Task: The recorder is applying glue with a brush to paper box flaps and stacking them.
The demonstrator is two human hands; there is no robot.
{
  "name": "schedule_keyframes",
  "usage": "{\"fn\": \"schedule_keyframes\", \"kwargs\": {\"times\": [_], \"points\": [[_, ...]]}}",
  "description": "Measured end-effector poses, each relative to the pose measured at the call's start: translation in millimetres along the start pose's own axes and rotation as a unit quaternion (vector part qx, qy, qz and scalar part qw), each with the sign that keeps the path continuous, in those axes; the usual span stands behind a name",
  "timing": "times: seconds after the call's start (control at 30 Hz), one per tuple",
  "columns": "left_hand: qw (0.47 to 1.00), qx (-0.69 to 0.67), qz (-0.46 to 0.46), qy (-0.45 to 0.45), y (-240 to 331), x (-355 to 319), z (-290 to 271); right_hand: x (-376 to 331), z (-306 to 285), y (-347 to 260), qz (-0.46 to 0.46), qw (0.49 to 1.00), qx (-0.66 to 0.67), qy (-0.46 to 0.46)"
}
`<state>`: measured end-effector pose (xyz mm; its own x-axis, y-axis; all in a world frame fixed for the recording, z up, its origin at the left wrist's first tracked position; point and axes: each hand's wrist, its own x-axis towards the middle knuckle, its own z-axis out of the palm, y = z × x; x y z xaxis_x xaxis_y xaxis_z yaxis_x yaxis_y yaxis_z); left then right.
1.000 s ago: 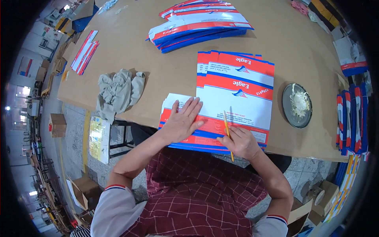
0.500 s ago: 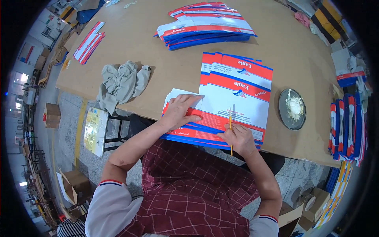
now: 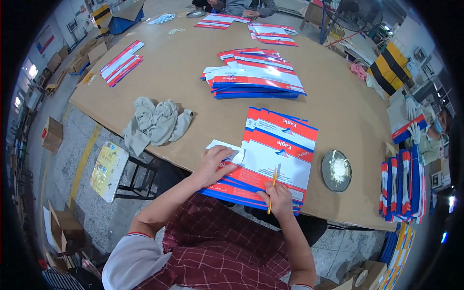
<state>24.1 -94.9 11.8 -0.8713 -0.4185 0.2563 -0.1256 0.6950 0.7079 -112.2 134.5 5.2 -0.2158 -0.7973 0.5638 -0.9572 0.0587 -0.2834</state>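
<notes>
Overlapping flat printed cartons (image 3: 292, 166) in red, white and blue lie at the table's near edge. My left hand (image 3: 215, 166) rests on the left part of this stack, fingers and thumb apart, beside a small white flap (image 3: 238, 156) that looks lifted. My right hand (image 3: 279, 198) is closed around a thin yellow-handled tool (image 3: 272, 194), held like a pen over the cartons' right side. Its pale tip points away from me; its exact kind is unclear. Right of the cartons, a dark round plate (image 3: 328, 182) holds white stringy material (image 3: 340, 168).
A larger carton pile (image 3: 258, 79) lies beyond, with a small carton stack (image 3: 122, 63) at far left. A crumpled grey cloth (image 3: 157, 123) hangs over the left edge, near a stool (image 3: 110, 166). Another person (image 3: 246, 7) sits across the table. Bundled cartons (image 3: 401, 183) stand at right.
The view has tipped up, bringing the table's far side and the person there into sight. My left fingers are more bent, and the white flap beside them now stands out. The yellow-handled tool stays in my right hand.
</notes>
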Motion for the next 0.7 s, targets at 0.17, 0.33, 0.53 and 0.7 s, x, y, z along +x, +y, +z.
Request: {"fn": "schedule_keyframes", "kwargs": {"times": [0.17, 0.33, 0.53, 0.7], "points": [[0.979, 0.184, 0.037, -0.078, 6.9, -52.0, -27.1, -9.7, 3.9, 3.9, 0.023, 0.999, 0.01, -0.043], [0.978, 0.18, 0.018, -0.105, 14.9, -90.0, -30.7, -5.2, 1.1, 2.5, 0.015, 0.998, -0.005, -0.067], [0.984, 0.157, 0.046, -0.065, -1.0, -68.3, -29.8, -5.6, -1.4, 2.5, -0.01, 0.996, -0.015, -0.092], [0.969, 0.138, 0.098, -0.179, -21.5, -25.3, -34.6, -5.7, -0.6, 7.1, 0.01, 0.992, -0.018, -0.124]]}}
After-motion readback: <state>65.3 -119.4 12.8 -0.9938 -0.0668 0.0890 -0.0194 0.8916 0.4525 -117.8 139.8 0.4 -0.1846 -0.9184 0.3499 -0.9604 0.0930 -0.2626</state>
